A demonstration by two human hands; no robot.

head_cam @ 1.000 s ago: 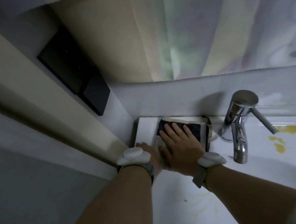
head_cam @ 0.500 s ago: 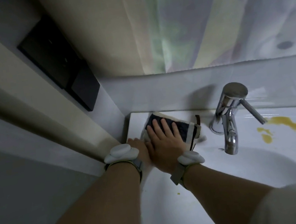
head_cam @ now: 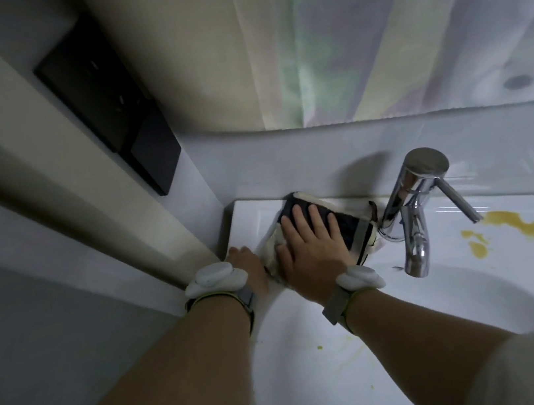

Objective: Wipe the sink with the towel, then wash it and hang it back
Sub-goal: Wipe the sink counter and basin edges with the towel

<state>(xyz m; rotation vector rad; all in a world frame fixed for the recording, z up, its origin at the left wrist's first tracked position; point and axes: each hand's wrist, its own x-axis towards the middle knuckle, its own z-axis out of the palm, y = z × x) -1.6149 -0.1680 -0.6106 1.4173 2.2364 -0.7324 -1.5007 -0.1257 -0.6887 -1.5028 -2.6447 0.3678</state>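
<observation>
The folded towel (head_cam: 348,224) lies on the sink (head_cam: 482,308) rim's back left corner, just left of the tap (head_cam: 413,215); my right hand (head_cam: 310,247) presses it flat, fingers spread, to scrub, while my left hand (head_cam: 247,267) braces at its edge, grip hidden; yellow stains (head_cam: 504,222) wait to the right

One towel (head_cam: 328,227) and one chrome faucet (head_cam: 413,215) sit along the sink's (head_cam: 320,385) back edge, two hands show, each wrist wears one band, and one dark wall panel (head_cam: 113,110) hangs above the left corner.
</observation>
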